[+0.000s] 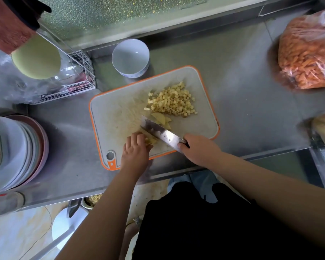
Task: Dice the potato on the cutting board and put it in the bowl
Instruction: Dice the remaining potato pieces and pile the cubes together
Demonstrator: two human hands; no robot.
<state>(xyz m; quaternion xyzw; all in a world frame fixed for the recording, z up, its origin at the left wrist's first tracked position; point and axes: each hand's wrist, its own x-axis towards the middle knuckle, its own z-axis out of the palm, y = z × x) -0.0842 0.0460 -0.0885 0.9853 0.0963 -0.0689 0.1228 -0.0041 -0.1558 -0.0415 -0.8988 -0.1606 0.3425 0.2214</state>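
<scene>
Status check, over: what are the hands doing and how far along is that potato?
Right hand grips cleaver; left hand holds potato piece. Diced pile and slices on cutting board. Bowl empty. Nothing in the way.

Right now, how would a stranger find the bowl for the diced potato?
Start at the orange-rimmed cutting board on the steel counter. Just past its far edge stands a white bowl. It stands alone and empty, unlike the stacked plates at the left.

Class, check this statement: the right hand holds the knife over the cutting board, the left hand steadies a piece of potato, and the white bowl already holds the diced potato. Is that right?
Not quite. The head view shows the white bowl empty; the diced potato is piled on the cutting board. The rest stands: the right hand holds the knife, the left hand steadies a potato piece.
</scene>
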